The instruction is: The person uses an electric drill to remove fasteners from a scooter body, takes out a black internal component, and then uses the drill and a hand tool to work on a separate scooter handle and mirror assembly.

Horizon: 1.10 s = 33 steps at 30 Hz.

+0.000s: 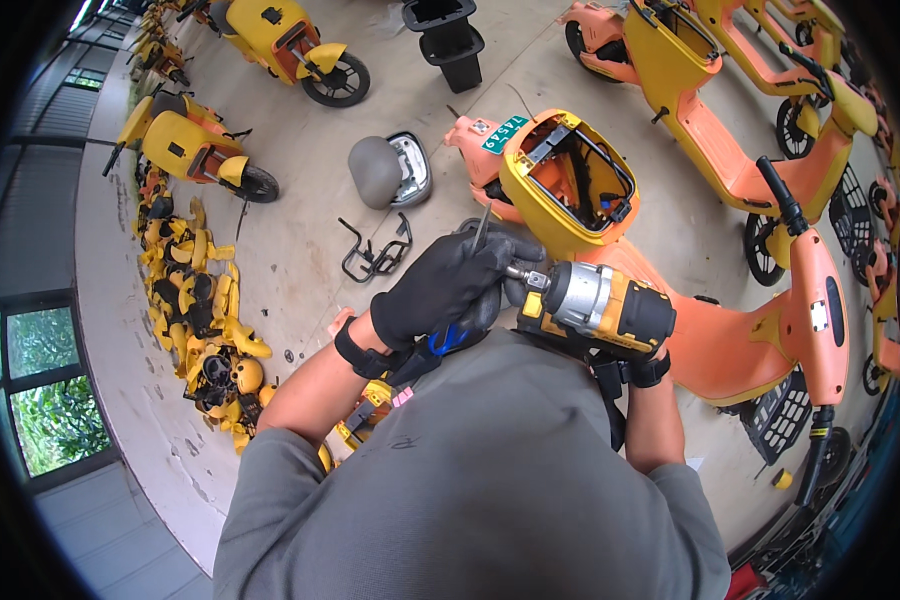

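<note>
In front of my chest, my gloved left hand [438, 292] is closed with a thin metal bit [483, 228] sticking up from its fingers. Those fingers are also close to the chuck of a yellow and black cordless driver [600, 305], which points left. My right hand [602, 362], gloved too, grips the driver from below and is mostly hidden behind it. Just beyond both hands stands an orange scooter [740, 355] whose yellow seat box [610, 228] is uncovered, showing wiring and frame parts inside.
A grey seat [375, 172] and a black metal rack [355, 262] lie on the floor to the left. Yellow scooter parts [232, 330] are heaped farther left. Black bins [450, 45] stand ahead. Other scooters [280, 35] line both sides. The orange scooter's handlebar [820, 310] reaches out at right.
</note>
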{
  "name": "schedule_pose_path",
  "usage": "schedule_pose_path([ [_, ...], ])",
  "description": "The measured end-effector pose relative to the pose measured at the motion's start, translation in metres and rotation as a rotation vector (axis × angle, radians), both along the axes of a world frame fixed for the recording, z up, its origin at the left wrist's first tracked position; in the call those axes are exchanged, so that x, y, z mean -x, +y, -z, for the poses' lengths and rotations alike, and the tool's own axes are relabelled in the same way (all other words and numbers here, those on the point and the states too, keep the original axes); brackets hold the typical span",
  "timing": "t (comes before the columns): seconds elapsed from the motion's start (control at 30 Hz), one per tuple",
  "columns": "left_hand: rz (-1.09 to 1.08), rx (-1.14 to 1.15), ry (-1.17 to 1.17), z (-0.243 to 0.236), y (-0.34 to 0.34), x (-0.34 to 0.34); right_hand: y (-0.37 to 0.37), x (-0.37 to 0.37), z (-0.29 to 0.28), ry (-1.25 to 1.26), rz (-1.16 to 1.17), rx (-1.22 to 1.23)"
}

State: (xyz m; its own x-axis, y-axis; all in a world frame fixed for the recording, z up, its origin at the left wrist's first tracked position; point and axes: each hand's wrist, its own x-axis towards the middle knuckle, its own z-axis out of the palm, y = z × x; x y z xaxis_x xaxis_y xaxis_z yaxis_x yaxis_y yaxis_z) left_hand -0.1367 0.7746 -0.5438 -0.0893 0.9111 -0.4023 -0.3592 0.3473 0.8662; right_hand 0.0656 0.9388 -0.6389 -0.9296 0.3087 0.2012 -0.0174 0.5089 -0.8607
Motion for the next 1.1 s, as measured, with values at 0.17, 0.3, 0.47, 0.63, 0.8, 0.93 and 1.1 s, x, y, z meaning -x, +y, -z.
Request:
schedule_pose_path([
  [0.17, -0.184, -0.128, 0.073, 0.003, -0.006, 0.001, -0.002, 0.003, -0.003, -0.016, 0.008, -0.020],
  [0.3, -0.312, -0.079, 0.168, -0.005, -0.018, 0.014, -0.005, 0.005, -0.005, -0.025, 0.035, -0.050],
  [0.47, -0.599, 0.084, 0.231, 0.070, -0.063, 0.051, -0.002, 0.015, -0.003, 0.001, 0.023, -0.077],
  [0.63, -0.782, 0.348, 0.077, 0.199, -0.123, 0.073, -0.012, 0.035, -0.012, -0.222, 0.017, 0.239],
  [0.8, -0.928, 0.653, -0.055, 0.355, -0.169, 0.064, -0.027, 0.076, -0.017, -0.341, -0.072, -0.349],
  [0.93, -0.194, 0.900, 0.995, 0.457, -0.177, 0.054, -0.046, 0.089, -0.001, -0.546, -0.004, -0.065],
  [1.1, -0.543, 1.037, 0.449, 0.506, -0.129, 0.076, -0.068, 0.103, 0.032, -0.770, 0.133, 0.091],
])
